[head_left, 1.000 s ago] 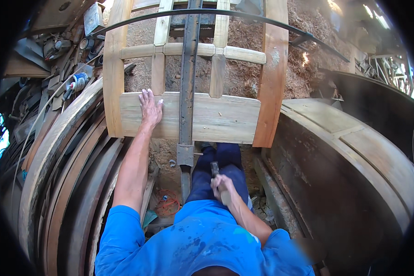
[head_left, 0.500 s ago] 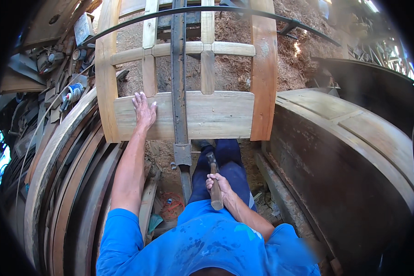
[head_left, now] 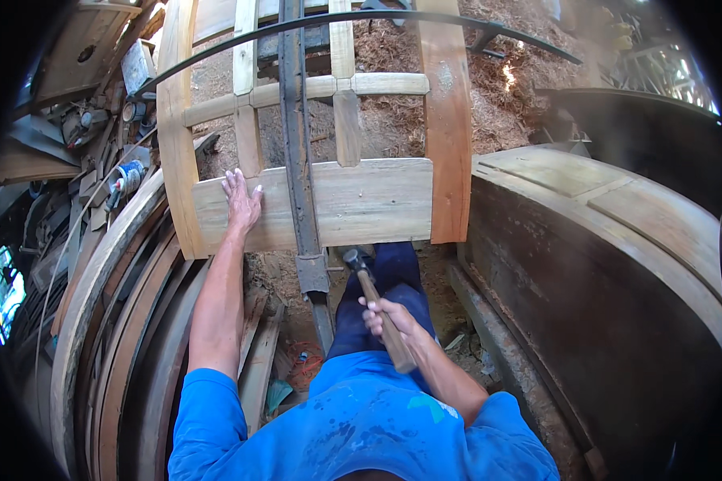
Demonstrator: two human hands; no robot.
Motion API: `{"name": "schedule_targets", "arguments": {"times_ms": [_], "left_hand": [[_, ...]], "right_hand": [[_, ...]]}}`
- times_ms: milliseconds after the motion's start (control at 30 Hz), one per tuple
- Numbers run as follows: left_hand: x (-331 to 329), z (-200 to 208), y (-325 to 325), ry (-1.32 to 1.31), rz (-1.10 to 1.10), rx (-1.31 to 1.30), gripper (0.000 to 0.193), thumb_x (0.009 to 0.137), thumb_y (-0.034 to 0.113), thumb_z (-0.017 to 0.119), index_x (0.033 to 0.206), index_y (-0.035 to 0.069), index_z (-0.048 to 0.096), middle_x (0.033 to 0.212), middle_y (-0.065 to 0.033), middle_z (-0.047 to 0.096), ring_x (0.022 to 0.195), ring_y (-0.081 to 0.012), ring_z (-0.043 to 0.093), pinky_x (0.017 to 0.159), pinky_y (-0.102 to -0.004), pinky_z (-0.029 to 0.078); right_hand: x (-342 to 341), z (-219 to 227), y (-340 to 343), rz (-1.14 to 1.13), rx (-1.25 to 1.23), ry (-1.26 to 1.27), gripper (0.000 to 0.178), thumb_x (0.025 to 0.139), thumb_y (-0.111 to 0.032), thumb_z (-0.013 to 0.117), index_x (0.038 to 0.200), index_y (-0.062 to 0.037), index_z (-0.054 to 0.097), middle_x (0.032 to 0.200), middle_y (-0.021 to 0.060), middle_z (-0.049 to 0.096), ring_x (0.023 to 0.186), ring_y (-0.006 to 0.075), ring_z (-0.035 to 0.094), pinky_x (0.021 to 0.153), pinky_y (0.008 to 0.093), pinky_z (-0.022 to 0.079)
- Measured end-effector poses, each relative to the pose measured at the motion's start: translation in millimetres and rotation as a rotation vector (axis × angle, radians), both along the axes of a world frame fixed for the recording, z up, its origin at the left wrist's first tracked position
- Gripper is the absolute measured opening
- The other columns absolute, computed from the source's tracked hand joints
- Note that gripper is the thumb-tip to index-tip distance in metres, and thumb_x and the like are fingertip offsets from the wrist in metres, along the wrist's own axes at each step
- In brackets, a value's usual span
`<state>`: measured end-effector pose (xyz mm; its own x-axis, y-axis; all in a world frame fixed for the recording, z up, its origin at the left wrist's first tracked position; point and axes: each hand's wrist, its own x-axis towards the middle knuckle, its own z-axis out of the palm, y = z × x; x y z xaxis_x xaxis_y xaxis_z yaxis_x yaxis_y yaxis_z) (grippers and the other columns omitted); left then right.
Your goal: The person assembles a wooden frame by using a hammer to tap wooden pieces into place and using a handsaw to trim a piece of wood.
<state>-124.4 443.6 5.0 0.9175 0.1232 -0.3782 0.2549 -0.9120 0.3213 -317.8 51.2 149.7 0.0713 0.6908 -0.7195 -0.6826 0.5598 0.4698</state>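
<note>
My left hand (head_left: 242,202) lies flat with fingers spread on the left end of a pale wooden panel (head_left: 377,200). That panel forms the near rail of a wooden frame with crossed bars, set between a left stile (head_left: 175,136) and a reddish right stile (head_left: 448,136). A long rusty metal bar clamp (head_left: 294,136) runs across the frame, its jaw (head_left: 313,272) at the panel's near edge. My right hand (head_left: 387,316) grips a hammer (head_left: 369,284) by its wooden handle, in front of my legs. The hammer's head points away from me, just short of the panel and apart from it.
Curved boards (head_left: 112,337) are stacked at the left, beside a blue-and-white can (head_left: 128,176) and scrap wood. A large dark-sided piece with a panelled wooden top (head_left: 618,208) stands at the right. A curved black strip (head_left: 329,16) crosses above the frame. Shavings (head_left: 497,112) cover the ground beyond.
The hammer has risen a little and tilted, its head now to the left and its handle end to the right. My left hand stays on the panel. The view has shifted slightly.
</note>
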Motion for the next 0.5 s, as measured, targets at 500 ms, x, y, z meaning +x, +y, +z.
{"name": "schedule_targets", "arguments": {"times_ms": [500], "left_hand": [[8, 14, -18, 0.064, 0.061, 0.052, 0.101, 0.088, 0.046, 0.069, 0.156, -0.002, 0.012, 0.162, -0.0295, 0.004, 0.150, -0.0478, 0.000, 0.123, -0.0512, 0.008]], "right_hand": [[84, 15, -115, 0.610, -1.173, -0.707, 0.053, 0.078, -0.004, 0.063, 0.127, 0.0017, 0.043, 0.072, 0.0094, 0.059, 0.051, 0.0195, 0.063, 0.046, 0.0336, 0.052]]}}
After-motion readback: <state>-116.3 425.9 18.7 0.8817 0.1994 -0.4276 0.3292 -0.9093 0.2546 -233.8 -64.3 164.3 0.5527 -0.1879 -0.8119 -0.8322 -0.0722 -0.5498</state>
